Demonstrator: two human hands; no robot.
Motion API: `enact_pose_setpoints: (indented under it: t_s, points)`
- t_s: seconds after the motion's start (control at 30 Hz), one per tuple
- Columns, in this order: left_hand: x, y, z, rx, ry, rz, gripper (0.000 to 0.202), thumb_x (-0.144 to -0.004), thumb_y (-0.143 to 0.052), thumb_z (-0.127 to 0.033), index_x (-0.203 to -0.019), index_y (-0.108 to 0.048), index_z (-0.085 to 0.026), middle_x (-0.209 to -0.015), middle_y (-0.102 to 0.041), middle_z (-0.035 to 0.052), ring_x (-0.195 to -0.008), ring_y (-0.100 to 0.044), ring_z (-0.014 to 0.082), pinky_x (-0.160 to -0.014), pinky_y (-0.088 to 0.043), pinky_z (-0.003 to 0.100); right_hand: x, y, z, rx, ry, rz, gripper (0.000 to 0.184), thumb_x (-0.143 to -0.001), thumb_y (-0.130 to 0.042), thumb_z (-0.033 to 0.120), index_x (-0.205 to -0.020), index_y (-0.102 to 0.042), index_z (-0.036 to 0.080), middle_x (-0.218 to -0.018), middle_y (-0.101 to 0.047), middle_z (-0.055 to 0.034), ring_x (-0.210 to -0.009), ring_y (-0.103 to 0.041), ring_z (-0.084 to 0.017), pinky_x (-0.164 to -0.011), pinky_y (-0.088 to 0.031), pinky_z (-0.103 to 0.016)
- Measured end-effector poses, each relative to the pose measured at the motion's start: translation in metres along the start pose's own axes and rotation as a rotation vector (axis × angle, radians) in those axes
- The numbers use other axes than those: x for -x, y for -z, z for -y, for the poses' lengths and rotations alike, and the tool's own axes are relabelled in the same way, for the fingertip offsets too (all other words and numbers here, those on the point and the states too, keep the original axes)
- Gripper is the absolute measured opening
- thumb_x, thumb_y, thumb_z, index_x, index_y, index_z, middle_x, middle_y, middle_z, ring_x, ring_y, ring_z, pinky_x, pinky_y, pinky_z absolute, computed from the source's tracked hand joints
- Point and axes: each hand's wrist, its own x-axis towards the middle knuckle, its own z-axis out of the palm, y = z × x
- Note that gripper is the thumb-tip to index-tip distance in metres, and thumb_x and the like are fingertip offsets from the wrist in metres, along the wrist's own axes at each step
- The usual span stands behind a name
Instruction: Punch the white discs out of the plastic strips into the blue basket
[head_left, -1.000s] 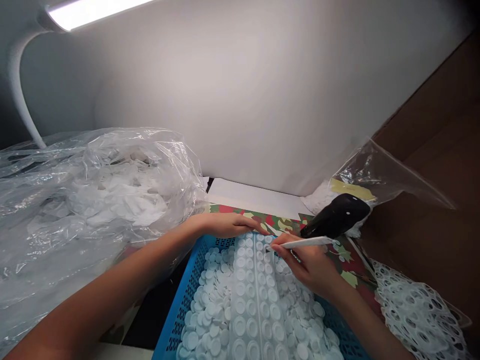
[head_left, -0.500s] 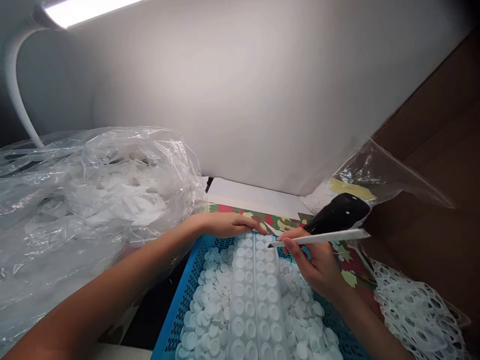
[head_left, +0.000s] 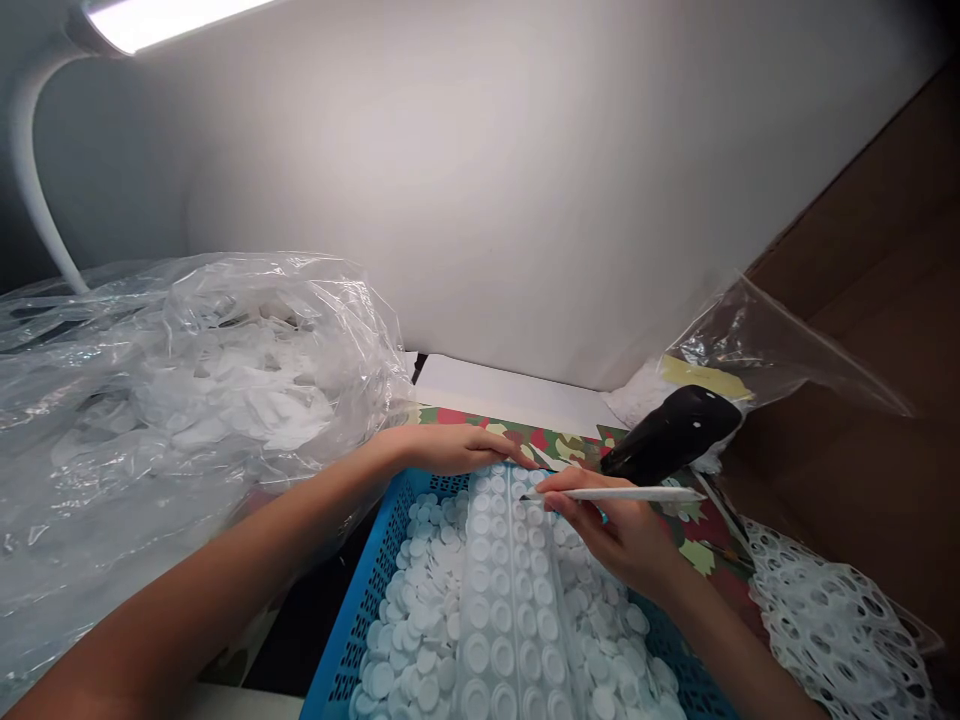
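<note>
A long translucent plastic tray (head_left: 512,600) with rows of round cups lies over a blue basket (head_left: 360,585). Many small white discs (head_left: 424,600) fill the basket on both sides of it. My left hand (head_left: 461,449) rests at the tray's far end, fingers stretched out and nothing visible in them. Between thumb and fingers my right hand (head_left: 600,515) pinches a slim white pen-shaped tool (head_left: 637,493). Its dark tip is over the tray's upper cups; whether it touches one I cannot tell.
Clear plastic bags (head_left: 262,370) with white pieces bulge on the left. A black object (head_left: 675,430) and a clear bag (head_left: 750,340) stand behind my right hand. White perforated netting-like material (head_left: 840,610) lies at right. A lamp (head_left: 180,20) shines from upper left.
My right hand has shifted a little left and down with the white tool, which now lies more level. Its tip has moved left across the tray. My left hand stays put.
</note>
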Motion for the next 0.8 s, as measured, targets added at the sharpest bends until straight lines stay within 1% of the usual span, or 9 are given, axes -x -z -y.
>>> enact_pose_setpoints:
  t_s: [0.13, 0.23, 0.3, 0.37, 0.5, 0.57, 0.6, 0.7, 0.8]
  points:
    - [0.0001, -0.0001, -0.0006, -0.009, 0.009, 0.006, 0.036, -0.088, -0.027, -0.022, -0.119, -0.044, -0.030, -0.126, -0.045, -0.0052, -0.114, -0.040, 0.0093, -0.096, -0.029, 0.022, -0.0019, -0.0006, -0.0003, 0.001, 0.026, 0.066, 0.016, -0.085, -0.043, 0.023, -0.091, -0.058, 0.021, -0.087, -0.062, -0.0026, -0.075, -0.057, -0.014, -0.067, -0.044, -0.024]
    - [0.0002, -0.0006, -0.0002, -0.013, 0.012, 0.008, 0.036, -0.089, -0.026, -0.023, -0.119, -0.043, -0.029, -0.127, -0.045, -0.0057, -0.115, -0.039, 0.0089, -0.096, -0.029, 0.021, -0.0037, -0.0014, -0.0006, 0.055, 0.009, 0.162, 0.018, -0.086, -0.042, 0.025, -0.091, -0.059, 0.022, -0.082, -0.062, -0.0022, -0.074, -0.056, -0.014, -0.066, -0.044, -0.025]
    - [0.0004, -0.0005, 0.0001, -0.016, 0.006, 0.013, 0.036, -0.089, -0.025, -0.024, -0.120, -0.043, -0.030, -0.127, -0.045, -0.0058, -0.115, -0.039, 0.0090, -0.096, -0.028, 0.021, -0.0040, -0.0016, -0.0001, 0.072, 0.015, 0.172, 0.018, -0.086, -0.043, 0.025, -0.091, -0.060, 0.022, -0.079, -0.062, -0.0021, -0.073, -0.056, -0.014, -0.066, -0.044, -0.026]
    - [0.0007, -0.0001, 0.0000, -0.018, 0.005, 0.014, 0.036, -0.089, -0.026, -0.024, -0.120, -0.043, -0.030, -0.127, -0.045, -0.0057, -0.115, -0.039, 0.0095, -0.096, -0.029, 0.021, -0.0027, -0.0015, 0.0006, 0.036, 0.023, 0.099, 0.016, -0.085, -0.045, 0.023, -0.090, -0.060, 0.021, -0.079, -0.062, -0.0019, -0.070, -0.055, -0.013, -0.062, -0.043, -0.025]
    - [0.0008, 0.0006, -0.0014, -0.019, 0.015, 0.008, 0.035, -0.089, -0.027, -0.024, -0.119, -0.044, -0.030, -0.125, -0.046, -0.0051, -0.114, -0.040, 0.0099, -0.095, -0.030, 0.022, 0.0025, -0.0006, 0.0020, -0.093, -0.047, -0.252, 0.013, -0.084, -0.045, 0.023, -0.084, -0.058, 0.019, -0.068, -0.059, -0.0011, -0.059, -0.053, -0.012, -0.053, -0.042, -0.023]
    - [0.0003, 0.0004, -0.0016, -0.020, 0.020, 0.004, 0.035, -0.088, -0.027, -0.023, -0.118, -0.045, -0.029, -0.124, -0.047, -0.0047, -0.112, -0.041, 0.0099, -0.094, -0.031, 0.021, 0.0034, -0.0007, 0.0026, -0.128, -0.064, -0.304, 0.015, -0.085, -0.044, 0.024, -0.086, -0.058, 0.019, -0.069, -0.059, -0.0020, -0.063, -0.056, -0.014, -0.058, -0.045, -0.025]
    - [0.0000, 0.0002, -0.0015, -0.020, 0.020, 0.003, 0.035, -0.088, -0.028, -0.023, -0.117, -0.046, -0.029, -0.123, -0.048, -0.0046, -0.111, -0.042, 0.0101, -0.093, -0.031, 0.021, 0.0032, -0.0010, 0.0029, -0.137, -0.059, -0.270, 0.016, -0.085, -0.043, 0.024, -0.089, -0.058, 0.019, -0.073, -0.060, -0.0029, -0.068, -0.057, -0.015, -0.061, -0.046, -0.026]
    - [-0.0007, -0.0003, -0.0006, -0.013, 0.006, -0.001, 0.034, -0.088, -0.029, -0.022, -0.116, -0.046, -0.030, -0.121, -0.050, -0.0043, -0.109, -0.044, 0.0108, -0.092, -0.033, 0.022, 0.0011, -0.0020, 0.0041, -0.145, -0.036, -0.085, 0.020, -0.087, -0.039, 0.024, -0.099, -0.055, 0.021, -0.087, -0.062, -0.0045, -0.079, -0.058, -0.016, -0.069, -0.047, -0.029]
    - [-0.0007, -0.0005, -0.0002, -0.003, -0.023, 0.000, 0.035, -0.088, -0.028, -0.020, -0.117, -0.045, -0.028, -0.124, -0.048, -0.0035, -0.111, -0.042, 0.0110, -0.094, -0.031, 0.023, -0.0008, -0.0024, 0.0050, -0.106, -0.013, 0.003, 0.022, -0.087, -0.040, 0.022, -0.104, -0.053, 0.024, -0.095, -0.061, -0.0037, -0.084, -0.057, -0.016, -0.075, -0.046, -0.030]
